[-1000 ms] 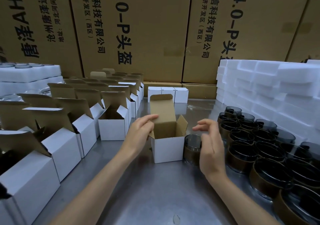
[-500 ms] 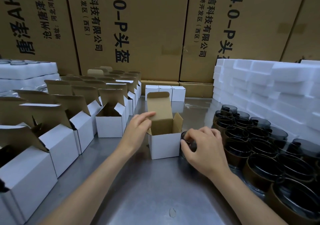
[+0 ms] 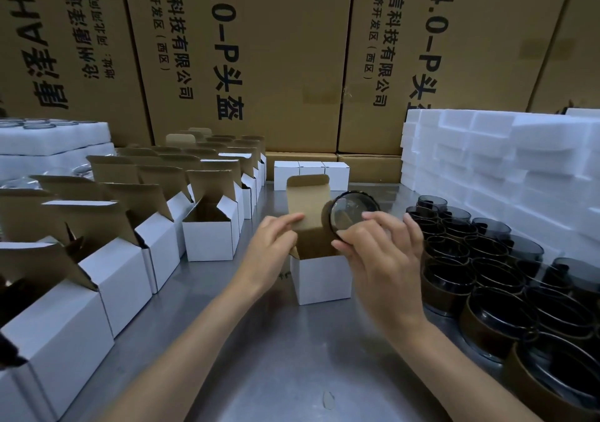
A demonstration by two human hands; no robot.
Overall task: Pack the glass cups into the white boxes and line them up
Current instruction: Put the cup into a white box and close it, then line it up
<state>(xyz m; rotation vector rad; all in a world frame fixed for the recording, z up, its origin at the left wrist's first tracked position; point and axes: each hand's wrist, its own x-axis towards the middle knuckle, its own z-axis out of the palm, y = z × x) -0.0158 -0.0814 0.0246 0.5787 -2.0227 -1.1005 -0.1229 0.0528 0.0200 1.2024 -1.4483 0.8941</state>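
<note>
A dark smoked-glass cup with a brown band (image 3: 352, 215) is held tipped on its side, its round base turned toward the camera, just above the mouth of an open white cardboard box with a brown inside (image 3: 319, 279) that stands on the grey metal counter (image 3: 259, 373). The cup is grasped by the right hand (image 3: 381, 256), whose fingers (image 3: 380, 218) are curled over its near rim and side. The box's left edge is pinched by the left hand (image 3: 276, 241), thumb and forefinger closed on the cardboard beside the raised lid flap (the flap stands upright behind the cup). To the left, rows of open white boxes (image 3: 207, 240) are lined up with their brown flaps raised. Three closed white boxes (image 3: 311, 173) are set side by side at the back of the counter. To the right, a crowd of dark glass cups (image 3: 487, 279) stands packed together, with stacked white foam blocks (image 3: 506, 162) behind it. Large brown printed cartons (image 3: 285, 58) form the wall at the rear.
</note>
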